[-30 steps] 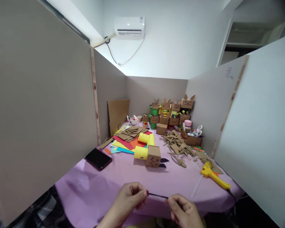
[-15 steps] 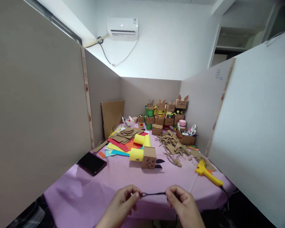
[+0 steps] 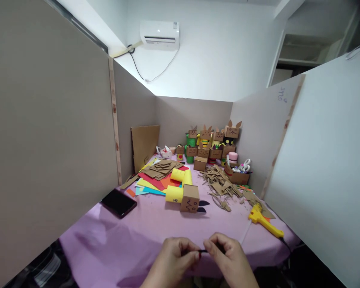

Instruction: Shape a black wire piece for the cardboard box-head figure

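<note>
Low in the frame, at centre, two hands meet over the near edge of the purple table. The left hand and the right hand are both closed, thumb and forefinger of each pinching one short black strip, which lies between the fingertips with the two hands nearly touching.

Further up, left of centre, one black phone lies flat. At right, one yellow glue gun lies on its side near the table edge.

In the middle stands one cardboard box with a drawn face. One yellow paper roll touches its left side, and two more yellow rolls lie just behind. Two dark paper shapes lie right of the box.

Left of the rolls is a spread of coloured paper sheets, with a pile of flat cardboard pieces on top. To the right is one heap of cardboard scraps, and beyond it a cardboard tray holding scissors.

At the back stands one plain small box, then a cluster of cardboard figures; four eared heads form its top row, and the lower ones are too crowded to count. One cardboard sheet leans on the left partition. High on the wall hangs one air conditioner.
</note>
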